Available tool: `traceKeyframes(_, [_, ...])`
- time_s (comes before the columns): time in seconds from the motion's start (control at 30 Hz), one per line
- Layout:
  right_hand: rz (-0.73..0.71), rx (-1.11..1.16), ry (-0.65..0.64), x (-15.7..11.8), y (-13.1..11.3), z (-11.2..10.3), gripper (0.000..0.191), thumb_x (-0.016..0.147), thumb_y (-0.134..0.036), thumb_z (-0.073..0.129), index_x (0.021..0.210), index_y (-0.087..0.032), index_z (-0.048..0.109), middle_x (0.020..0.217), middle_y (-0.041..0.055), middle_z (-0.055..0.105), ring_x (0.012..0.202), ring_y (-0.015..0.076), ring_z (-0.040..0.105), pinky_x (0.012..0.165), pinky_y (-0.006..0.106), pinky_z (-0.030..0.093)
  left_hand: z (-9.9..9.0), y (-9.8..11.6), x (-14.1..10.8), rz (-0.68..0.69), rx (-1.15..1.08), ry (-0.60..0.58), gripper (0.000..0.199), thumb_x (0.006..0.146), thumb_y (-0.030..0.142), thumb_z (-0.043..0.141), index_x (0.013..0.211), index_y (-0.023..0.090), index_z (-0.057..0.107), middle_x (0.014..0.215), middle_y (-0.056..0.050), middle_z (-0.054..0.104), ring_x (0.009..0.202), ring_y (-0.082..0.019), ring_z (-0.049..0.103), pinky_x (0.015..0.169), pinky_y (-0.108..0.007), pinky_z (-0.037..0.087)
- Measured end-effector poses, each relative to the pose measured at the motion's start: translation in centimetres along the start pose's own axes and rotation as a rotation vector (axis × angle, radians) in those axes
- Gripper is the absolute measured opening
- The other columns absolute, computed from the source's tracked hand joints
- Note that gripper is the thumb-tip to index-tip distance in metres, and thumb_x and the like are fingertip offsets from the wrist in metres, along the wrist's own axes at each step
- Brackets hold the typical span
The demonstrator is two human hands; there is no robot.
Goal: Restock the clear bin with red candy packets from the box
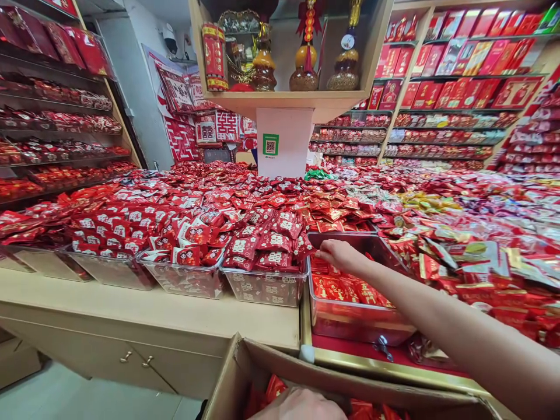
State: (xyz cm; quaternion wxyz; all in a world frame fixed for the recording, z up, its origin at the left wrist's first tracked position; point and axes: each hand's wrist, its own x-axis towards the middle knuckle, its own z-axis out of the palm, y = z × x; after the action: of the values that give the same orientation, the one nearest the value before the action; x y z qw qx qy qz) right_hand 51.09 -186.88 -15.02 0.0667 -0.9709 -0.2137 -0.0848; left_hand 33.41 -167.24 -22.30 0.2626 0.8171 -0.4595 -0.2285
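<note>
My right hand [338, 254] reaches in from the right, over the edge of a clear plastic bin [359, 318] that holds bright red and gold packets. Its fingers are closed in a pinch at the side of a dark red wrapped packet [303, 246]. That packet lies at the right edge of a heap in the neighbouring clear bin [265, 289]. Low in the view, my left hand [301, 405] is inside an open cardboard box [234, 379] among red packets [275, 387]. Only its blurred back shows; the fingers are hidden.
More clear bins [181, 283] heaped with red packets line the beige counter [175, 318]. A white pillar [284, 160] carries a display cabinet [293, 96] overhead. Shelves of red goods stand left and right. A small metal-looking item [382, 347] lies before the right bin.
</note>
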Motion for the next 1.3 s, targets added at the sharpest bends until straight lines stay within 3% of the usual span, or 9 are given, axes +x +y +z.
traceKeyframes(0.23, [-0.032,0.057,0.036,-0.5,0.0,-1.5,0.036,0.084,-0.038,0.03,0.079,-0.017,0.059,0.078,0.0051,0.062,0.07,0.0139,0.055,0.06,0.021,0.036,-0.3,0.2,0.3,-0.005,0.103,-0.044,0.027,0.074,0.027,0.055,0.1,0.023,0.059,0.088,-0.004,0.068,0.077,-0.02,0.064,0.066,-0.023,0.048])
traceKeyframes(0.47, [0.165,-0.03,0.13,-1.1,0.9,-2.3,0.02,0.073,-0.02,0.043,0.076,-0.017,0.062,0.078,0.0047,0.064,0.071,0.0142,0.056,0.062,0.02,0.037,-1.0,0.9,0.1,-0.034,0.111,-0.065,0.026,0.076,0.028,0.053,0.101,0.023,0.059,0.091,-0.005,0.067,0.079,-0.02,0.063,0.064,-0.022,0.047])
traceKeyframes(0.63, [0.347,-0.112,-0.061,-1.9,1.7,-2.1,0.014,0.066,-0.025,0.05,0.072,-0.017,0.061,0.073,0.0041,0.064,0.067,0.0157,0.057,0.055,0.022,0.036,0.2,-0.4,0.0,0.025,0.142,-0.016,0.027,0.074,0.027,0.055,0.101,0.025,0.059,0.084,-0.003,0.069,0.072,-0.019,0.064,0.057,-0.02,0.045])
traceKeyframes(0.8, [0.358,-0.157,-0.254,-2.6,1.7,-2.3,0.039,0.052,-0.032,0.066,0.087,-0.015,0.06,0.085,0.006,0.063,0.075,0.0182,0.057,0.056,0.021,0.038,1.1,-1.2,-0.2,0.094,0.138,0.081,0.027,0.073,0.025,0.055,0.099,0.028,0.058,0.078,0.002,0.068,0.063,-0.014,0.062,0.052,-0.018,0.042])
traceKeyframes(0.93, [0.364,-0.192,-0.186,-2.5,1.9,-2.3,0.032,0.057,-0.026,0.064,0.086,-0.014,0.061,0.089,0.0081,0.063,0.081,0.0184,0.057,0.061,0.02,0.039,0.3,-0.4,-0.1,0.06,0.169,0.019,0.028,0.072,0.027,0.056,0.099,0.024,0.059,0.075,-0.001,0.069,0.064,-0.017,0.063,0.051,-0.02,0.041])
traceKeyframes(1.07, [0.384,-0.176,-0.172,-2.3,2.1,-2.3,0.016,0.064,-0.022,0.057,0.078,-0.015,0.063,0.082,0.006,0.065,0.074,0.0159,0.058,0.058,0.02,0.038,-0.3,0.1,-0.3,0.038,0.11,0.003,0.03,0.073,0.035,0.053,0.1,0.022,0.058,0.075,-0.004,0.069,0.063,-0.017,0.062,0.053,-0.021,0.043])
traceKeyframes(1.17, [0.381,-0.148,-0.165,-2.3,1.9,-2.3,0.015,0.065,-0.022,0.055,0.076,-0.016,0.063,0.078,0.0042,0.066,0.07,0.0149,0.058,0.055,0.019,0.037,-0.5,0.3,-0.8,0.016,0.068,0.024,0.029,0.075,0.036,0.05,0.101,0.025,0.057,0.076,-0.003,0.068,0.064,-0.016,0.061,0.054,-0.02,0.043])
traceKeyframes(1.3, [0.403,-0.18,-0.055,-2.6,2.0,-2.5,0.018,0.068,-0.016,0.048,0.078,-0.013,0.064,0.081,0.0081,0.066,0.075,0.0168,0.058,0.061,0.02,0.039,-0.7,0.6,-1.3,-0.011,0.096,0.047,0.027,0.076,0.038,0.049,0.096,0.025,0.059,0.074,-0.003,0.067,0.062,-0.017,0.06,0.051,-0.021,0.04])
